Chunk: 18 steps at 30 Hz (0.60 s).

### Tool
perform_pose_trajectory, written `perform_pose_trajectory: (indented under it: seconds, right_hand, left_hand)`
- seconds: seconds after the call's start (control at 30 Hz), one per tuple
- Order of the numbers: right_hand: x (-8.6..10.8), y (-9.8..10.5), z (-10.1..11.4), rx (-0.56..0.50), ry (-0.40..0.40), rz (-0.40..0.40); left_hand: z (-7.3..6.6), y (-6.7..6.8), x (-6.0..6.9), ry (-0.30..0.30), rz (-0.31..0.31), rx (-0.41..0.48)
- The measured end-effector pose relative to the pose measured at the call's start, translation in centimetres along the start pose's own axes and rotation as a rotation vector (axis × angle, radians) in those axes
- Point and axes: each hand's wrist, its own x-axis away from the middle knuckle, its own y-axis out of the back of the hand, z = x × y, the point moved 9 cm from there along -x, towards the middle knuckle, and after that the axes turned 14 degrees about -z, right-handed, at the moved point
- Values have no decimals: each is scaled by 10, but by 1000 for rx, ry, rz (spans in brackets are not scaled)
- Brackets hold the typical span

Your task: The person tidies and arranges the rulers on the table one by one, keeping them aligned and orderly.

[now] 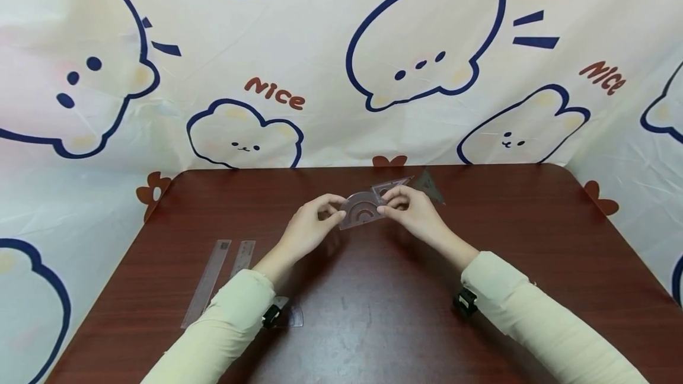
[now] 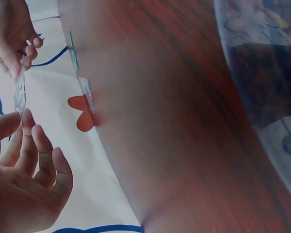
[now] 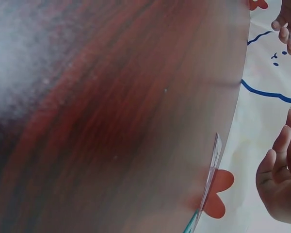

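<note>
A clear protractor (image 1: 360, 211) is held up off the table between both hands. My left hand (image 1: 313, 224) pinches its left end between thumb and fingers. At the other end, the thumb and fingers of my right hand (image 1: 415, 213) pinch it. In the left wrist view the protractor (image 2: 20, 94) appears nearly edge-on. Just behind the right hand lies a clear set square (image 1: 392, 184), partly covered by the protractor and fingers. To its right is a dark greenish set square (image 1: 428, 186).
A longer clear ruler (image 1: 207, 283) and a shorter one (image 1: 243, 255) lie on the brown table (image 1: 384, 313) at left. Another clear piece with a curved scale (image 1: 294, 316) shows partly beside the left cuff. A patterned cloth (image 1: 331, 46) hangs behind the table.
</note>
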Motion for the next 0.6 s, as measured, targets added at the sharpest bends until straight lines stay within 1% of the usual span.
perform_pose_trajectory:
  seconds: [0.1,0.33,0.5,0.6]
  right_hand:
    - [3,-1,1,7,2,10]
    - [11,-3,7,28,35,28]
    - [20,-6,10,33,51,48]
    - [26,-8,11,36,70,45]
  left_hand:
    - [0,1,2,4,11,5]
    - [2,4,9,5,38,-16]
    - [2,5,14,-2,70,-35]
    - [3,3,18,6,103,-37]
